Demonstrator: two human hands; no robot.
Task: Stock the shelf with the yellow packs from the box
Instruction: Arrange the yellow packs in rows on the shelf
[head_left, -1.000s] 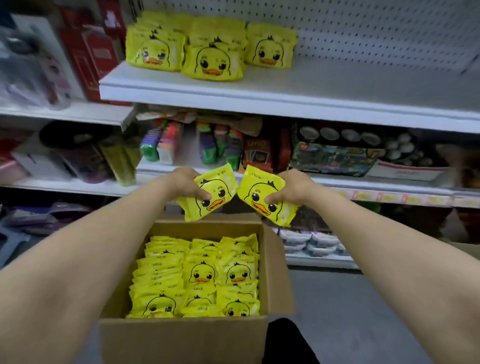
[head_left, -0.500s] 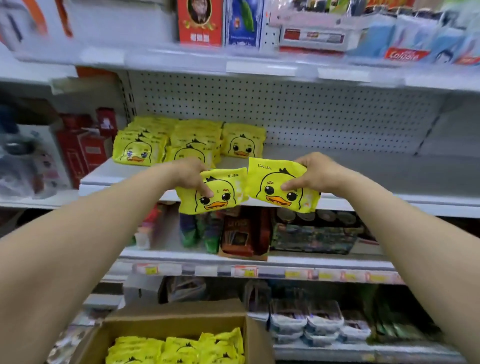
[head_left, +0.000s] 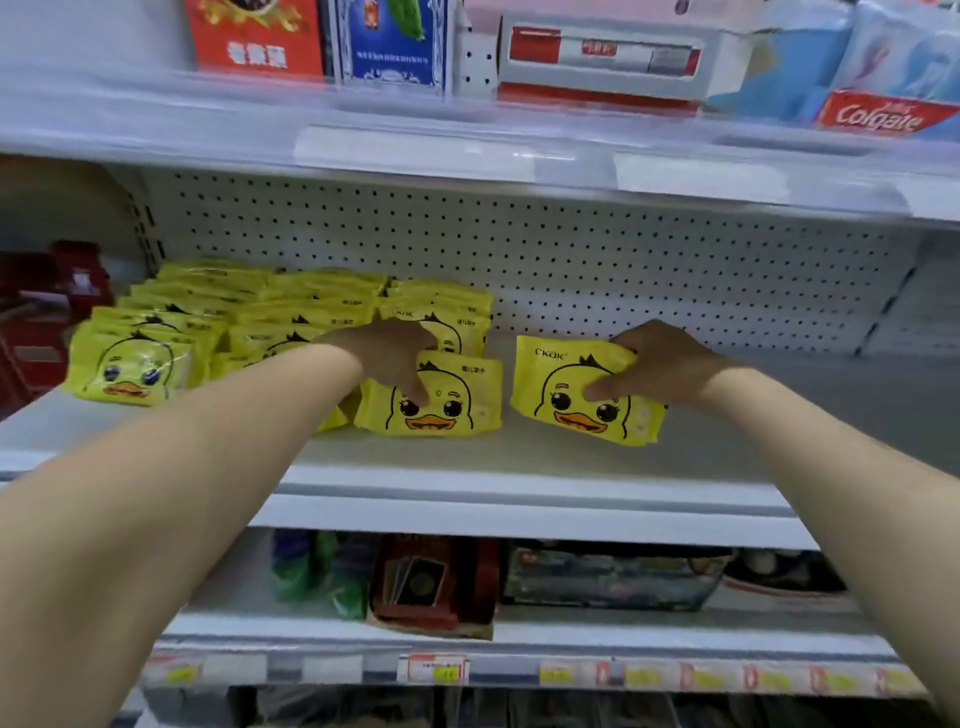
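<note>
On the middle shelf (head_left: 519, 499) of a shop rack, from the left: red boxes (head_left: 36, 312) at the edge, then a stack (head_left: 208, 322) of yellow duck-face packs, laid in rows back to the pegboard (head_left: 623, 270). Next, the left hand (head_left: 387, 353), fingers curled over the top of the left pack (head_left: 441, 405), one fingertip pressed on its face, the pack held upright just in front of the stack. Across a small gap, the right pack (head_left: 576, 400), tilted, gripped at its top right corner by the right hand (head_left: 670, 364), fingers hooked over the top and thumb across the duck's brow. Lower edge on the shelf or just above it, impossible to tell. Farther right, bare shelf.

Likely trouble from here: a forward topple or slide off the front lip, if released while tilted, given slick film and soft contents. Also a nudge from the left wrist into the stack, enough to spill its front row.

Containers: middle shelf holding the stack and both gripped packs. Top shelf (head_left: 467, 156) carrying cartons and toothpaste (head_left: 883, 119). Lower shelf (head_left: 519, 670) filled with mixed goods (head_left: 431, 587), blurred. Box out of view, its remaining load unknown.
</note>
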